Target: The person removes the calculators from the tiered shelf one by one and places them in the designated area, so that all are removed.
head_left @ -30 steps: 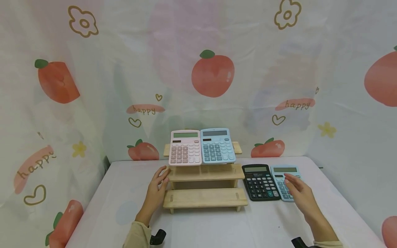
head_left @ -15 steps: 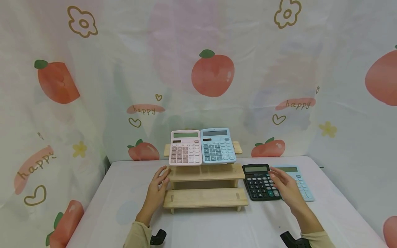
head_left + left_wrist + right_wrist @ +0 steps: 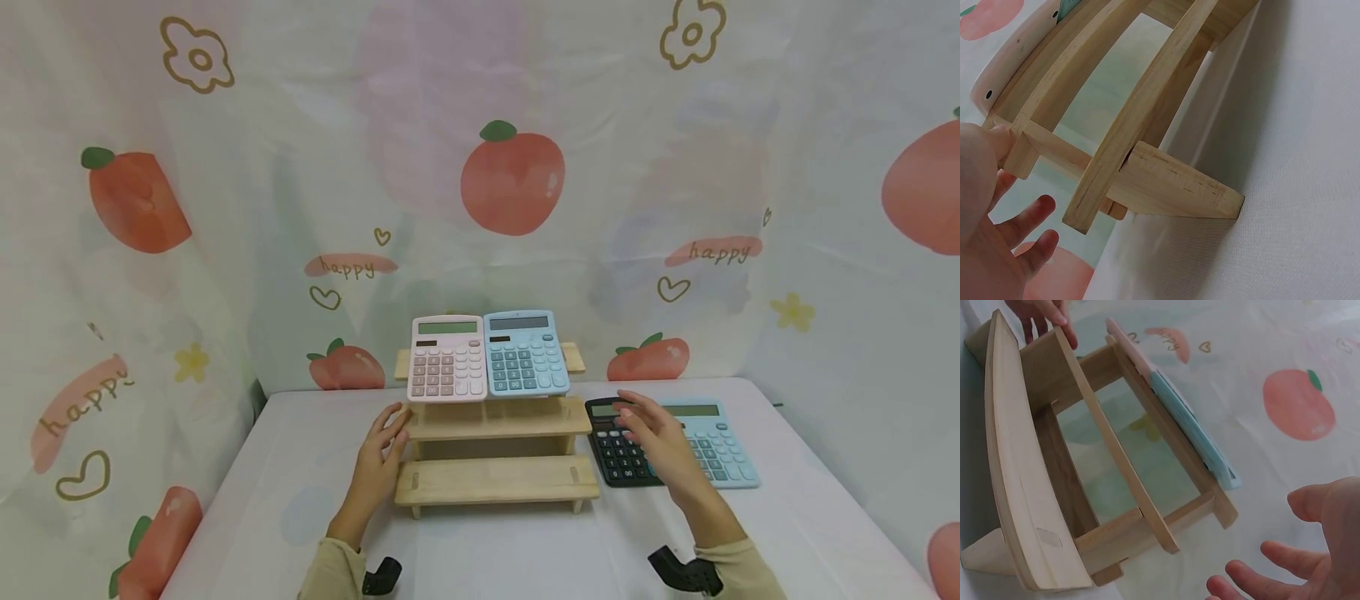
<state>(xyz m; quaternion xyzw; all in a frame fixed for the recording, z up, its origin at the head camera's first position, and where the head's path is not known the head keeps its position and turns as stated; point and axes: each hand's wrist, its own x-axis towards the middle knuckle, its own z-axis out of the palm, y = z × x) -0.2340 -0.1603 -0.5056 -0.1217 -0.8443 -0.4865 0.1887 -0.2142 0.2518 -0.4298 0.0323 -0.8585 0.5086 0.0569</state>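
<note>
The right hand (image 3: 660,442), fingers released, seems to hover above the black desktop calculator (image 3: 618,460), height hard to judge; the left hand (image 3: 377,458), fingers relaxed, touches the wooden three-tier rack (image 3: 498,419) beside them; light bracing there, right fingers spread before contact, should serve best.

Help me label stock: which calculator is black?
The calculator on the table nearest the rack, partly behind the right hand; the other calculators are pink or blue.

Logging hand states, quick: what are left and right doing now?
Left hand: touching the wooden rack at its left end; can't tell whether it grips.
Right hand: open, holding nothing.
</note>
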